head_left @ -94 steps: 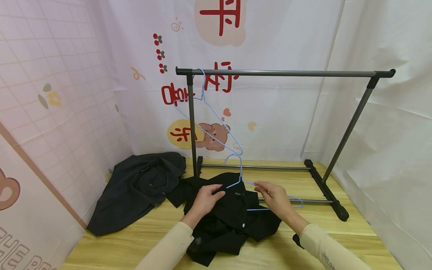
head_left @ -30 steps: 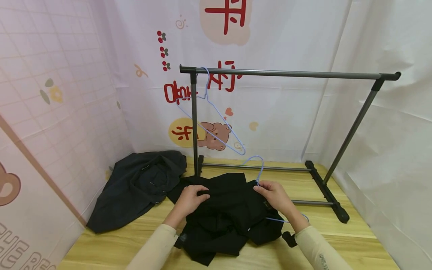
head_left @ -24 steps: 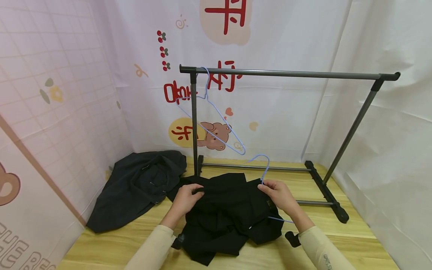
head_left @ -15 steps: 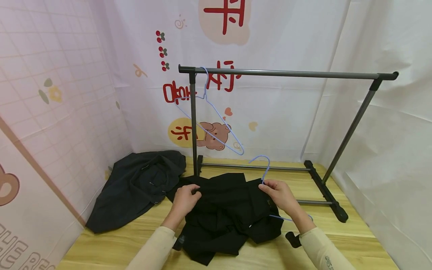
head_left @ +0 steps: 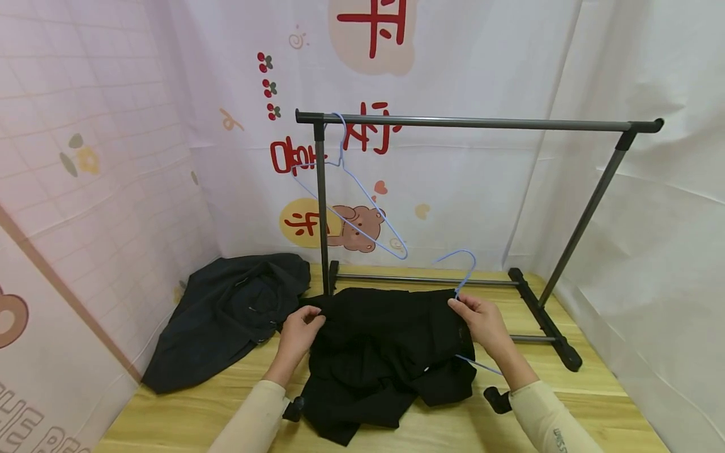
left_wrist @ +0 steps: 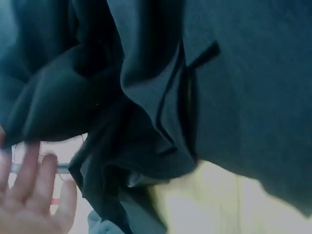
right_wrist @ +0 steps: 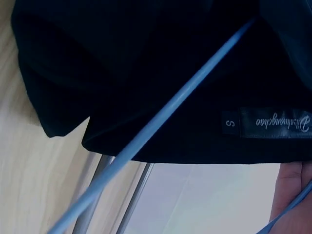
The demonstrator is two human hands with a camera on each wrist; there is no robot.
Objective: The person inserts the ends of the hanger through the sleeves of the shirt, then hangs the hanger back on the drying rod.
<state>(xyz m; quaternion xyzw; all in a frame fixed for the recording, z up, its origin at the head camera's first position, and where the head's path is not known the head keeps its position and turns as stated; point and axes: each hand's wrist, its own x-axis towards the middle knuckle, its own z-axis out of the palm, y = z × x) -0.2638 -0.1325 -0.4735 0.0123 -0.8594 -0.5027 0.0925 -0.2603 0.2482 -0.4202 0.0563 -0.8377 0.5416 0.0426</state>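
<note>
A black shirt [head_left: 368, 352] with a small white button lies bunched on the table, its upper edge drawn out between both hands. My left hand [head_left: 296, 336] pinches this edge at the left; the left wrist view shows other fingers straight beside the folds. My right hand [head_left: 486, 324] holds the neck of a thin blue clothes hanger together with the shirt's edge. The hanger's hook stands up above the cloth. In the right wrist view, the hanger's bar [right_wrist: 161, 117] runs into the shirt near a label [right_wrist: 275, 123] marked S. The rest of the hanger is hidden inside.
A metal garment rack [head_left: 476, 123] stands behind the shirt, its base reaching right. Another blue hanger [head_left: 342, 157] hangs from the rail's left end. A dark garment [head_left: 221, 330] lies at the left. Cloth walls close in the back and sides of the wooden table [head_left: 600, 409].
The right hand has moved right and slightly up with the hanger, whose left arm has gone under the cloth. The left hand has moved left, and the shirt's upper edge is stretched straighter.
</note>
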